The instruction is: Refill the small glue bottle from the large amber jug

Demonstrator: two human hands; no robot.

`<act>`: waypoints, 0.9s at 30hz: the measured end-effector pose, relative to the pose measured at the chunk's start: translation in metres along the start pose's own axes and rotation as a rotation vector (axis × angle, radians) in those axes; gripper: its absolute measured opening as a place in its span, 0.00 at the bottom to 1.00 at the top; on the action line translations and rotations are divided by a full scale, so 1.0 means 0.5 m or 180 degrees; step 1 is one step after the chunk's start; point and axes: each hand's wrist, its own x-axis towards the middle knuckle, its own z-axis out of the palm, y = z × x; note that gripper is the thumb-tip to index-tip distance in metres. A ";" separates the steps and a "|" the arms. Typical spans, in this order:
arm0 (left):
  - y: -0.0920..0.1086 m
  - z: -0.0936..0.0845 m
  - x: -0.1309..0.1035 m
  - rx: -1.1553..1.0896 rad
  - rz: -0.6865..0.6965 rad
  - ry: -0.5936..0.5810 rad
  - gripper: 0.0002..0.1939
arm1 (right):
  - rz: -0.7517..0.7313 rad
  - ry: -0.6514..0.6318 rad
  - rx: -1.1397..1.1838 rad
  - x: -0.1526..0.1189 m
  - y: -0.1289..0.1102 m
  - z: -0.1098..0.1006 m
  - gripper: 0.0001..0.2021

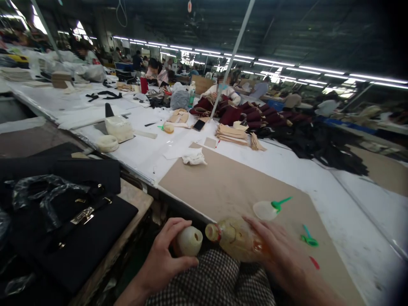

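L hand: fingers clamped round sm. white btl., open mouth turned twd. R fingers. Lg. yellowish btl. held on its side by R hand, fingers wrapped over it, neck pointed twd. L fingers. Green-tipped btl. laid just beyond R fingers.

White wad — free board — capped bottle

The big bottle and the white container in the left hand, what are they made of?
The big bottle is probably plastic, cloudy but see-through: amber shows through, and a red ring circles its neck. The white container looks like smooth, milky plastic: its rounded wall is pale with a soft sheen, though I'm unsure.
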 end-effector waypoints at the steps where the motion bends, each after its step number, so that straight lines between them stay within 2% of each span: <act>1: -0.002 -0.002 -0.001 -0.0003 0.0008 0.0010 0.35 | -0.0057 -0.0021 -0.0058 0.006 -0.001 -0.006 0.28; 12: -0.017 -0.011 -0.011 0.0044 0.0036 -0.0004 0.37 | -0.0739 -0.0214 -0.0796 0.068 -0.030 -0.071 0.26; 22: -0.028 -0.012 -0.013 -0.0068 0.0065 0.0011 0.38 | -0.0805 -0.0476 -0.1067 0.076 -0.035 -0.081 0.31; 27: -0.031 -0.011 -0.010 -0.0068 0.0075 -0.0002 0.38 | -0.0843 -0.0463 -0.1134 0.078 -0.035 -0.081 0.32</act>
